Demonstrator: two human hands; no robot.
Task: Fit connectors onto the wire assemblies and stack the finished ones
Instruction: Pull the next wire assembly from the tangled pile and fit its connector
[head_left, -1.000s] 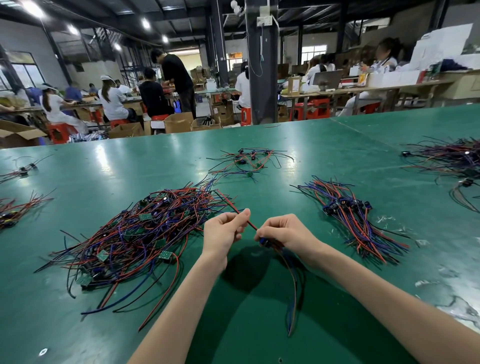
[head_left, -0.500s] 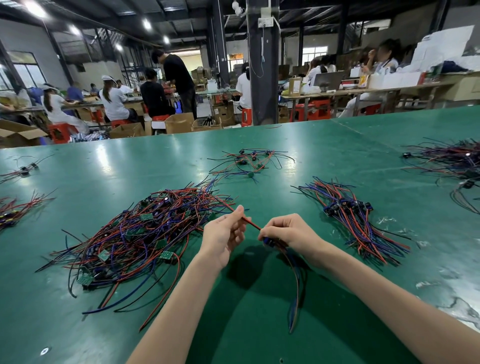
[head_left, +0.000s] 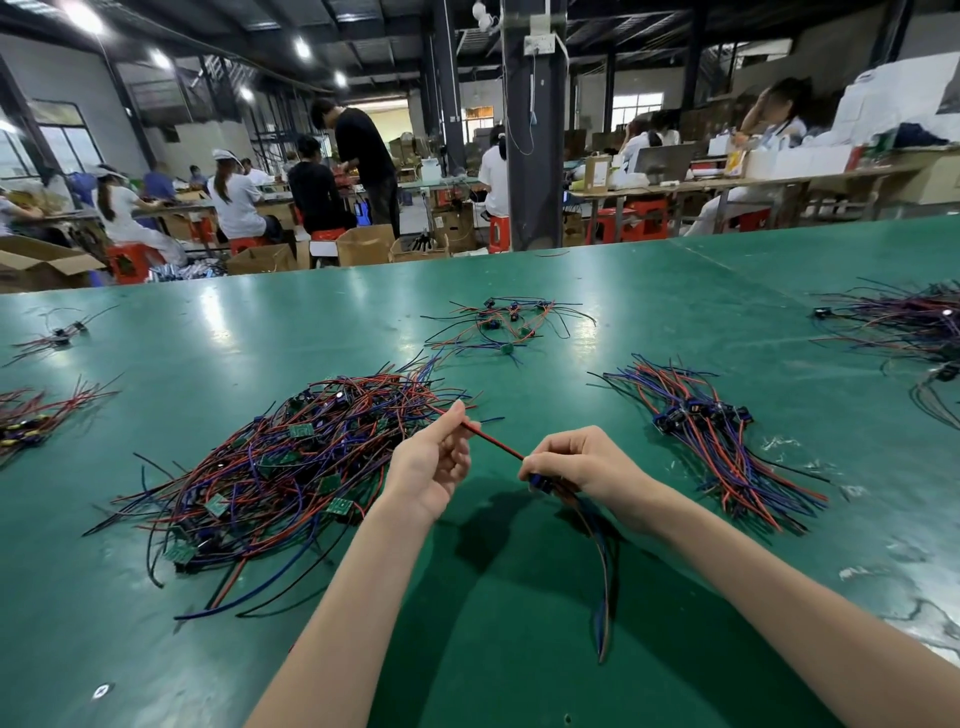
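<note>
Head view, down onto a green table. Just beside the near right edge of the tangled pile of unfitted wire assemblies: left hand raised off the table, thumb and forefinger pinching a red wire, the other fingers loosely curled. Further right of the pile: right hand, fingertips pinched round a small blue connector, with blue and red leads trailing down from it, away from the pile.

Since a second ago: a small draw of the left hand back toward the pile, barely any shift of the right. As a result, more red wire bared between the two, now stretched straight and taut from pinch to connector. Probably a straightening pull, or a check on that lead's seating. Seating of the wire end inside the housing: cannot tell, hidden by fingertips. Judged mid-fit, not finished.

Well to the right of the pile, beyond the right hand: neater stack of finished assemblies, connectors bunched together, untouched. Beyond the pile, farther up the table: a small loose scatter of wires.

Next, likely: press or tug until seated, then carry across to the stack. Worth watching: trailing leads snagging, or too hard a pull drawing the wire back out of the connector.
</note>
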